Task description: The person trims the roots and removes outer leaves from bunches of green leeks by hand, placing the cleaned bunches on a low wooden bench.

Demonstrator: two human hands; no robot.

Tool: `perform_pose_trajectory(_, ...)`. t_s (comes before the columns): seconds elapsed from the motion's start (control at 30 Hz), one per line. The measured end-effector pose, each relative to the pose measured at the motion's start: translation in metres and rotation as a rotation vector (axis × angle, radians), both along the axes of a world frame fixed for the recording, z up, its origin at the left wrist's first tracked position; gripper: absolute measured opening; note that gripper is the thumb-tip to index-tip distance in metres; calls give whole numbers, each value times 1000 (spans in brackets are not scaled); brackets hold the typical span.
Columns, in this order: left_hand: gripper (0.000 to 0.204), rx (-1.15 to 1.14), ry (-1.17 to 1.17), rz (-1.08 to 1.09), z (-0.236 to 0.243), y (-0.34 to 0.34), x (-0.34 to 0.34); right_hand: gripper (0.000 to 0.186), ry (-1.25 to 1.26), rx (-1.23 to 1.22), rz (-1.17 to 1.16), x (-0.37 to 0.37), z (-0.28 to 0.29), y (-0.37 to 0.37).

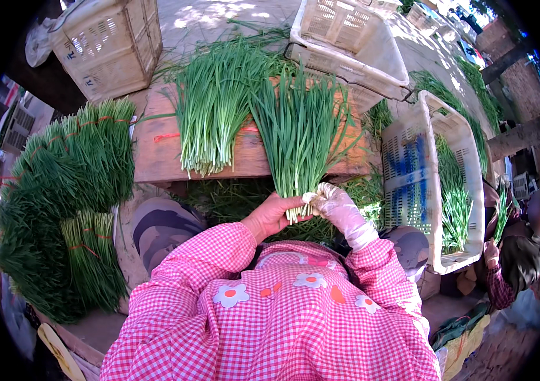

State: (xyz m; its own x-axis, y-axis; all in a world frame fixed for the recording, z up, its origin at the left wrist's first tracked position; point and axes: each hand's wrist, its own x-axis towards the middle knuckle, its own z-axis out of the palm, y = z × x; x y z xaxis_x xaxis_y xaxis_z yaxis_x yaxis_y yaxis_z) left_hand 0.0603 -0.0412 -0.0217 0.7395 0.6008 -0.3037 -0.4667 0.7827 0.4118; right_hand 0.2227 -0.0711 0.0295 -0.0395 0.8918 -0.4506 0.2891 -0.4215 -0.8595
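Observation:
Just in front of my chest, my bare left hand (275,213) is wrapped round the white lower stems of a bunch of long green leafy chives (292,133). My right hand (326,204), in a pale thin glove, grips the same stem ends from the right. The bunch's leaves fan out over a low wooden board (155,155). A second loose pile of chives (216,108) lies on the board to the left of it, near a red tie (167,135).
Tied chive bundles (67,165) are heaped at the left. A tall crate (105,51) stands back left, another crate (346,63) back right. A crate (403,184) holding chives stands at my right, where another person (514,260) holds stalks. Loose leaves litter the ground.

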Motion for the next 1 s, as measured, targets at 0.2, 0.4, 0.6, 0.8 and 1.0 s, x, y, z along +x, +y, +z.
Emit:
perform_pose_trajectory(0.2,31,-190,-5,14,-17,-1,-9,14,256,-119,-124,-2,1,1)
perform_pose_trajectory(0.4,30,-254,-19,-51,-9,-2,-7,12,200,22,-76,-1,-21,1)
perform_pose_trajectory(0.6,27,-188,-50,-64,-20,0,-8,7,383,-67,-125,-2,-4,-1)
perform_pose_trajectory(0.8,22,-128,78,-74,-20,2,-8,16,1297,241,-106,29,41,6)
perform_pose_trajectory(1.0,24,-91,194,-29,4,-5,-2,22,416,110,37,-2,38,5)
